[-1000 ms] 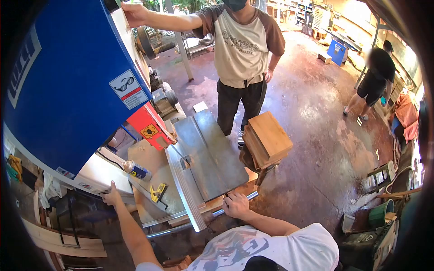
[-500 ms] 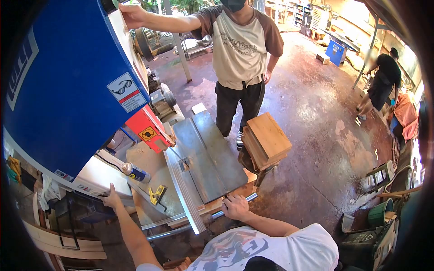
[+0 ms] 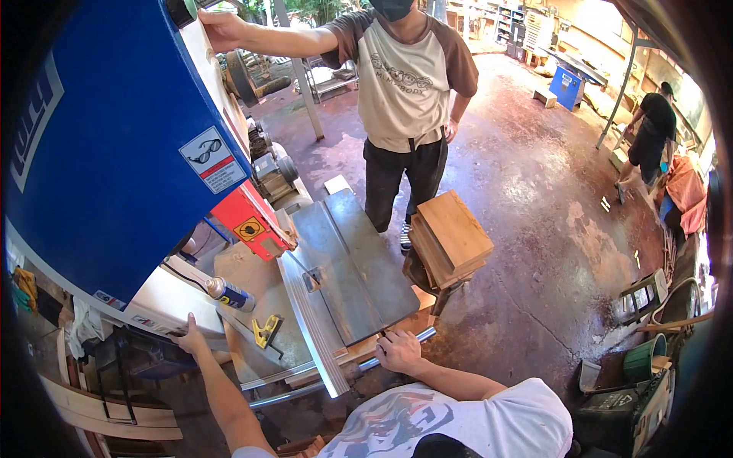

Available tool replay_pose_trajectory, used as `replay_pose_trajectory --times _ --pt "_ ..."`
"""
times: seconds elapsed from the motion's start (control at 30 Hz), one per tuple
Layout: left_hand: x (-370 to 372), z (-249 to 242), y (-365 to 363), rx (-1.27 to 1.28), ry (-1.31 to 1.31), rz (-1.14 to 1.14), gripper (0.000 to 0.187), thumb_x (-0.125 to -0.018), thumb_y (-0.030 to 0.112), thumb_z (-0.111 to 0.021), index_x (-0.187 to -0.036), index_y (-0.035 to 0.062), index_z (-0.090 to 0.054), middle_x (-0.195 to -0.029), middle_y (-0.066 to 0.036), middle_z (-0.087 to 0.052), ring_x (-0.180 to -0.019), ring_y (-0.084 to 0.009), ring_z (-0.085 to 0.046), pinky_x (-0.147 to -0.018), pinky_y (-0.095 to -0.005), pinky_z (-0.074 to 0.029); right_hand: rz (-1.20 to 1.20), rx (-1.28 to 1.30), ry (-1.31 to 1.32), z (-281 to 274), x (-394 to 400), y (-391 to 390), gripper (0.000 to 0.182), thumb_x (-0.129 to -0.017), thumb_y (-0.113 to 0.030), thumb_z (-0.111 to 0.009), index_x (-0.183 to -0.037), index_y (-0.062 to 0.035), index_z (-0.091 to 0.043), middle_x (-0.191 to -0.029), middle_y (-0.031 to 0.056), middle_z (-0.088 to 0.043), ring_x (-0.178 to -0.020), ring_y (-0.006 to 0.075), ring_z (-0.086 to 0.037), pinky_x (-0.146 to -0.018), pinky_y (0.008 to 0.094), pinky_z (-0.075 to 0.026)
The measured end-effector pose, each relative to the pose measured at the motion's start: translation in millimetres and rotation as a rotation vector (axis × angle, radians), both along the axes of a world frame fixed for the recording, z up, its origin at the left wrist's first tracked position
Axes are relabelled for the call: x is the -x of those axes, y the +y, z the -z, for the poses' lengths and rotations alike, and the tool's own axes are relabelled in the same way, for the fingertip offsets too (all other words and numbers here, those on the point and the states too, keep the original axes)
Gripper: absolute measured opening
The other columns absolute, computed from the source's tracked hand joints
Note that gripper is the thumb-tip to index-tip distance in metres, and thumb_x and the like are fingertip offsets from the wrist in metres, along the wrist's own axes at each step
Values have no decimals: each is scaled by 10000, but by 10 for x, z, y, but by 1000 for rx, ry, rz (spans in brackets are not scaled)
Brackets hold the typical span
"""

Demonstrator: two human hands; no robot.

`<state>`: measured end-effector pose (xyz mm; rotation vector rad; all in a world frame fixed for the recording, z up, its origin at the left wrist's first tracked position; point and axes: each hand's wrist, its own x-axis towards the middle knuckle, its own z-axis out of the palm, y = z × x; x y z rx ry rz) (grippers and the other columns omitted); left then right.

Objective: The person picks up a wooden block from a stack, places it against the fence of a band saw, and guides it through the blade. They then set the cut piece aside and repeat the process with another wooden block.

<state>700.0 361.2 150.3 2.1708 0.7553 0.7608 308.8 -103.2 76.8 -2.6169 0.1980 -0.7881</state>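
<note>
A large blue and white bandsaw fills the left, with a red blade guard above its dark metal table. My left hand rests against the saw's white lower body, thumb raised apart from the fingers. At the table's near edge, my right hand curls over the round metal rail; its fingertips are partly hidden. A long ribbed metal fence lies across the table between my hands. Beyond it are a spray can and a yellow-and-black clamp-like tool.
A person in a brown-sleeved shirt stands opposite, one hand on the saw's upper part. Stacked wooden boards sit on a stool right of the table. Another person in black is far right. Bins stand at lower right.
The person in black at far right has straightened up somewhat and shifted their legs. My hands and the person opposite stay practically where they were.
</note>
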Motion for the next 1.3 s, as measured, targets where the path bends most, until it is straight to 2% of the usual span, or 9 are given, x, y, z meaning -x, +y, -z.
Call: replay_pose_trajectory --times 0.43,0.67,0.87,0.93,1.03,1.13,1.23,1.3 --pt "112 -134 -148 59 -13 2 1307 -706 557 -945 -1617 -86 -262 -1505 -355 -515 -1365 -476 -552 -1140 -504 -473 -8 -9 50 -1 7 2 118 -822 -257 -735 -845 -143 -758 -829 51 -701 -781 260 -679 -671 432 -518" --pt "-17 73 20 62 -79 45 1257 -737 520 -932 -1614 -91 -271 -1510 -348 -512 -1366 -474 -549 -1150 -510 -458 -17 -14 27 -4 -18 -9 121 -821 -263 -743 -815 -142 -734 -789 47 -676 -741 262 -661 -648 432 -507" --pt "118 -78 -125 15 -45 36 1241 -750 507 -926 -1607 -106 -272 -1504 -344 -523 -1365 -461 -555 -1163 -506 -447 -15 -4 -8 -27 -7 -3 115 -813 -248 -743 -789 -139 -714 -748 48 -651 -707 269 -644 -619 440 -495" --pt "373 -462 -441 54 -18 46 1235 -754 507 -923 -1604 -110 -274 -1511 -340 -520 -1372 -455 -552 -1169 -498 -444 -18 -10 -3 -57 -17 0 120 -807 -242 -742 -777 -133 -701 -742 53 -643 -703 277 -640 -618 454 -493" --pt "96 -65 -159 25 -111 26 1248 -740 513 -931 -1604 -107 -279 -1521 -328 -519 -1385 -447 -545 -1177 -485 -438 -7 -11 -58 -96 -57 4 134 -797 -231 -740 -750 -123 -676 -738 68 -638 -700 296 -635 -621 476 -491" --pt "168 -154 -210 64 -92 43 1294 -697 521 -956 -1602 -112 -281 -1537 -329 -502 -1414 -432 -520 -1194 -471 -414 -25 -24 79 12 -48 9 122 -790 -223 -736 -760 -115 -687 -753 82 -650 -709 310 -638 -629 489 -495" --pt "-21 96 15 45 -62 20 1303 -680 531 -962 -1594 -114 -294 -1558 -342 -465 -1445 -432 -482 -1203 -471 -398 -29 2 1 -12 -68 19 99 -777 -198 -739 -831 -115 -744 -760 77 -655 -702 299 -629 -625 463 -503" --pt "117 -42 -120 47 -80 17 1302 -679 533 -962 -1592 -115 -298 -1563 -346 -456 -1445 -443 -475 -1200 -478 -400 -31 5 -8 5 -66 28 92 -774 -192 -741 -828 -118 -745 -754 72 -651 -697 294 -625 -622 449 -508"
